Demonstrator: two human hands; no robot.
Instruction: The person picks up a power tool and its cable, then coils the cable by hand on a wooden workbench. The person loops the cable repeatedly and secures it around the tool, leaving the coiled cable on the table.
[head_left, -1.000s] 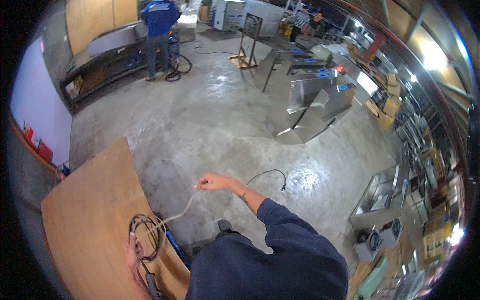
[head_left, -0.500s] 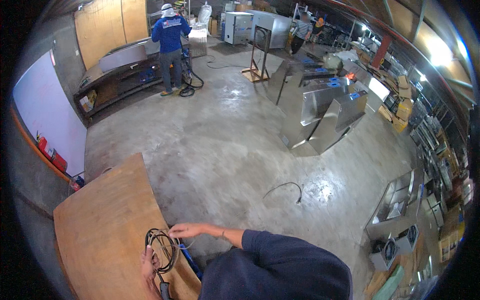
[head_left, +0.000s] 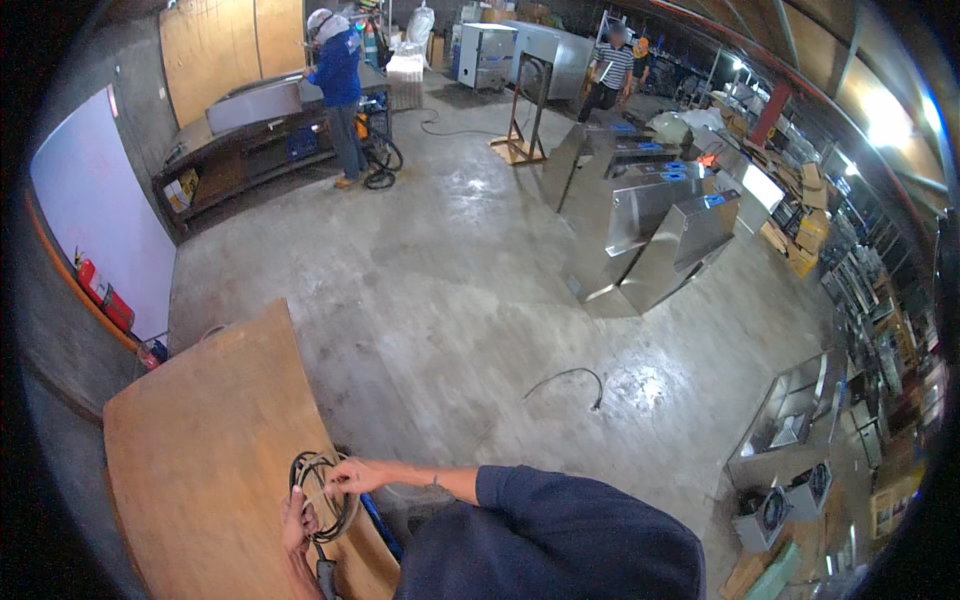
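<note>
Now I am gripping the coiled black cable (head_left: 318, 490) with my left hand (head_left: 296, 522) from below, while my right hand (head_left: 352, 477) is pinching its upper loop. Both are hovering over the wooden board (head_left: 200, 450); a loose cable piece (head_left: 568, 380) is lying on the concrete floor (head_left: 430, 280).

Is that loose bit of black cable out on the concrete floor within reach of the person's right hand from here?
Probably not: the right hand is on the coiled cable over the plywood board, and the loose cable lies well off across bare floor.
</note>
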